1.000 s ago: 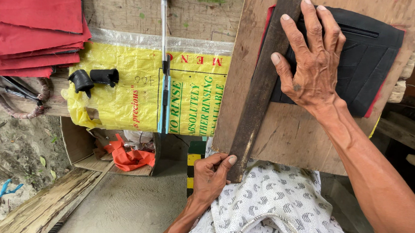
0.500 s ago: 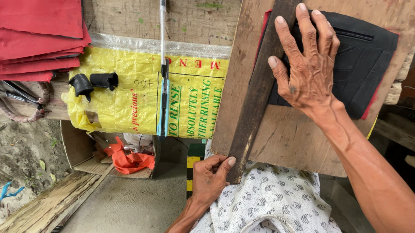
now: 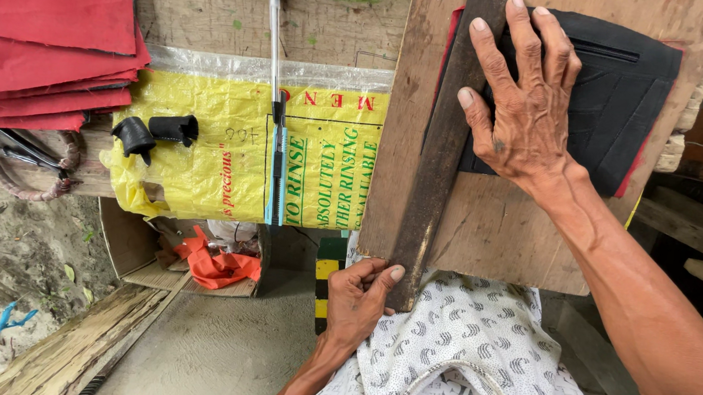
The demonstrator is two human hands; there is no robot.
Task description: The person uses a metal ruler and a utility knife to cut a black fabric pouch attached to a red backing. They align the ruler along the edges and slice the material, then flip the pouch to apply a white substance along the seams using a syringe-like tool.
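Right hand spread flat, pinning black piece and dark wooden straightedge on board at tabletop's near edge. Left hand pinches straightedge's near end. Judgement: press evenly, stop strip skewing.

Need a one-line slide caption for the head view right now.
Right hand presses a dark wooden strip over black material on a board; left hand grips the strip's near end.

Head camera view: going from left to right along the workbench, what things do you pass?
Stack of red cloth → two small black pieces on a yellow sack → pen → dark wooden strip → right hand → black material.
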